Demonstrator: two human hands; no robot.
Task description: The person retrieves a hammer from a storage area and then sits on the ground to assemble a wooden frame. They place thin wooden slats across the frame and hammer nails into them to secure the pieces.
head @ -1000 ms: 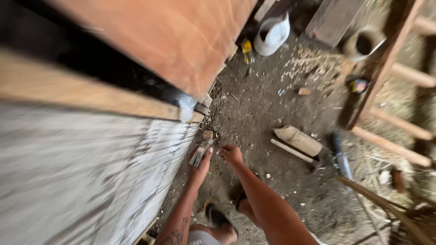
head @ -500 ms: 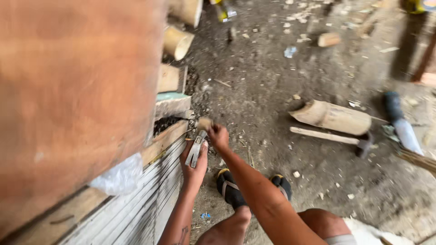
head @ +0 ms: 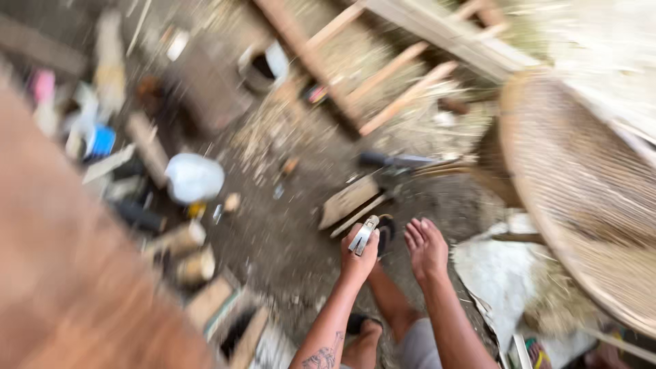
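Fingers (head: 355,240) of the left hand (head: 359,256) are closed around a small metal tool (head: 363,234), which looks like a stapler or a pair of pliers; the blur does not allow to tell which. This tool is held upright in the fist, above the dirt floor (head: 287,232), just in front of the knees. Beside it, the right hand (head: 426,247) is kept flat with the fingers stretched and close together, and nothing is held in it. Both hands are near each other but apart. A short piece of wood (head: 348,200) is seen on the floor just beyond the left hand. A white plastic bag (head: 195,178) lies further to the left. A wooden ladder (head: 383,61) is laid behind, and a big woven basket (head: 581,184) is seen at the right.
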